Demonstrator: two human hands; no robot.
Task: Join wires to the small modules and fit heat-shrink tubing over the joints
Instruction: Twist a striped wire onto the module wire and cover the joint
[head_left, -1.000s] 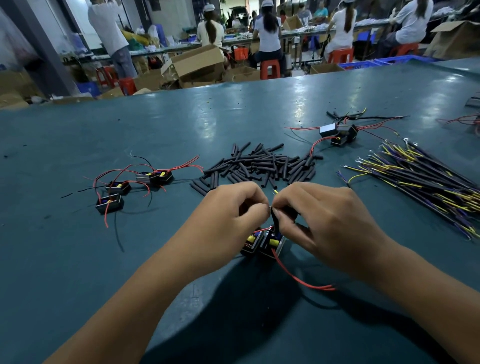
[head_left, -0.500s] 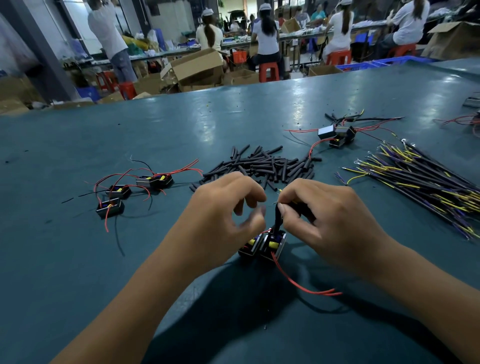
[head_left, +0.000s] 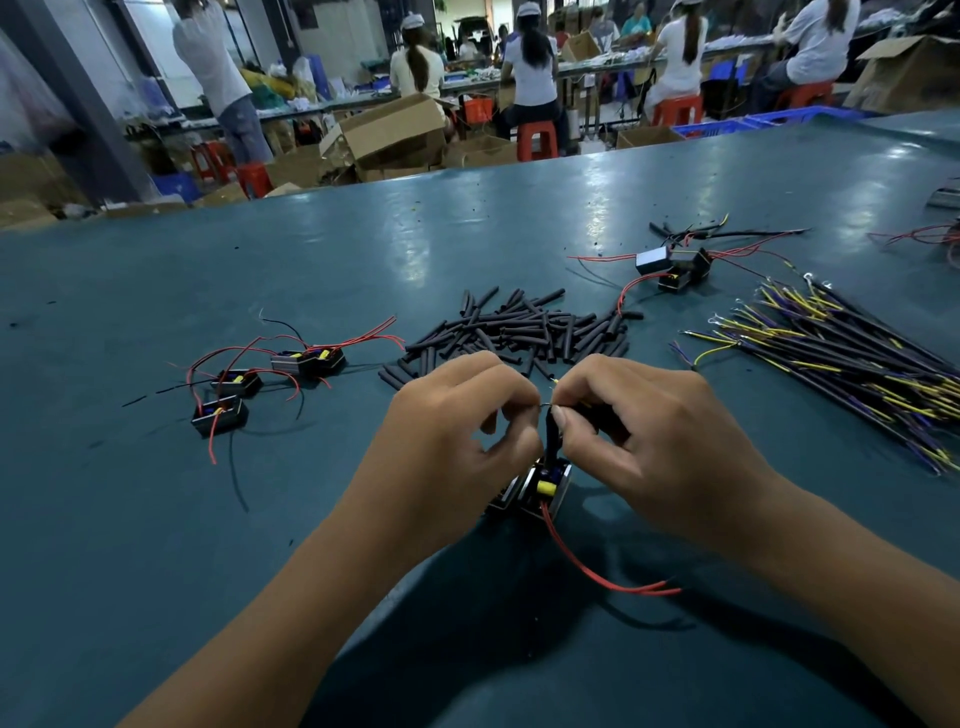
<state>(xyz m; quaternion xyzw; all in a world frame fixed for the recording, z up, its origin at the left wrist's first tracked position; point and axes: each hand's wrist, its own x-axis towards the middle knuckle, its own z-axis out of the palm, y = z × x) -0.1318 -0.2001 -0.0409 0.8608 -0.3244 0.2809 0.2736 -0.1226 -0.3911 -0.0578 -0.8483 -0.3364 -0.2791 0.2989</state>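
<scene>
The module (head_left: 540, 486) is seen in the single head view on the teal worktop (head_left: 130, 545), directly beneath the two hands near the middle of the frame. It is a small black box with its open face upward, a yellow part showing inside. A black tube (head_left: 551, 431) rises from it nearly upright, its long axis running from the module up to the fingertips. A red wire (head_left: 597, 574) leaves the module's near side and curves toward the lower right, where it lies on the worktop.

The tube's top is pinched by the right hand (head_left: 639, 441) between thumb and curled fingers. The left hand (head_left: 457, 441) is curled too, and a thin bare wire end is nipped between its thumb and forefinger, right against the right hand's fingertips.

Three more modules (head_left: 306, 359) with red and black leads are laid to the left. A further cluster (head_left: 675, 267) lies at the far right; its count cannot be told. A pile of tubing (head_left: 530, 330), too many pieces to count, lies just beyond the hands, pointing every way. A wire bundle (head_left: 841, 358), yellow, purple and black, is spread at the right, its length running from the upper left to the lower right.
</scene>
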